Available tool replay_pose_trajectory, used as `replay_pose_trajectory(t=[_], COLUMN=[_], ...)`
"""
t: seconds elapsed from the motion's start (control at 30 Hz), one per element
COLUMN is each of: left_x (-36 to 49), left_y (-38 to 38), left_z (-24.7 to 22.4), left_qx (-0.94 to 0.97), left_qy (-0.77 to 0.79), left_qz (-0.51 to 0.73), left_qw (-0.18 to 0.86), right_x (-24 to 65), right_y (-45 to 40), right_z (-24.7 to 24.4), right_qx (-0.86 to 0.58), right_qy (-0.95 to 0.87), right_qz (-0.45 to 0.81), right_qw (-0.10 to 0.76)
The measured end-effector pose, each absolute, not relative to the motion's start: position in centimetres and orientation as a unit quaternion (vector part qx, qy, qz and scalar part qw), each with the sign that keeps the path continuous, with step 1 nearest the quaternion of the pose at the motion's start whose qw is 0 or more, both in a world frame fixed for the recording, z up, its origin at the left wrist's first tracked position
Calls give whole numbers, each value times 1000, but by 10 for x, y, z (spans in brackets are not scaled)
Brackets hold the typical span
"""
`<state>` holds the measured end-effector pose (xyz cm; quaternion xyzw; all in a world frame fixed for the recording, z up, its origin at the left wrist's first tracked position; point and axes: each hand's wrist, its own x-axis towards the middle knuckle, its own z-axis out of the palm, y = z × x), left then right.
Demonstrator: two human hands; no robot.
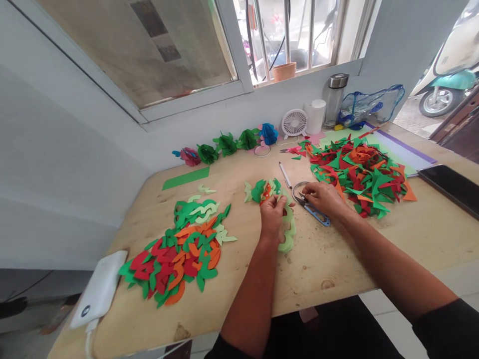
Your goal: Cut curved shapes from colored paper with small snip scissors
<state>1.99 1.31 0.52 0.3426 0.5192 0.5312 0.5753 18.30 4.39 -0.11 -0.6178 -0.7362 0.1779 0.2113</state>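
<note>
My left hand [274, 213] is closed in a pinch on a pale green scalloped paper cut-out [288, 227], which hangs down beside the wrist. Just beyond its fingers lie several green, orange and pale green paper pieces [260, 190]. My right hand [325, 197] rests low over the table with its fingertips together. Beneath those fingers are blue-handled thread snips [317, 214] and a thin grey ring, perhaps coiled wire [295, 188]. Whether the fingertips grip the snips, the ring or something small is hidden. A white pen [285, 175] lies beyond the ring.
Curved paper cut-outs [164, 264] are heaped at left, paper scraps [362, 172] at right. A power bank [100, 289] sits on the left edge, a phone [451, 187] at far right. Along the wall stand paper flowers [227, 143], a small fan [294, 123] and a glass bottle [334, 102].
</note>
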Motion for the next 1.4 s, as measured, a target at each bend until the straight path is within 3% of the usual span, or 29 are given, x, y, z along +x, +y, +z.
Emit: replay_pose_trajectory(t=[0.23, 0.6, 1.17, 1.4], left_x=[23, 28, 27, 26], left_y=[11, 3, 3, 3], left_z=[0, -6, -6, -2], left_qx=[411, 697, 706, 736], left_qy=[511, 486, 478, 498], left_qz=[477, 353, 356, 293], left_qw=[585, 392, 383, 351], right_x=[185, 183, 180, 182], right_y=[46, 41, 43, 43], right_z=[-4, 3, -2, -3], right_qx=[-593, -565, -600, -604], right_qy=[-779, -810, -774, -768], right_qz=[117, 75, 126, 143], right_qw=[168, 136, 158, 162])
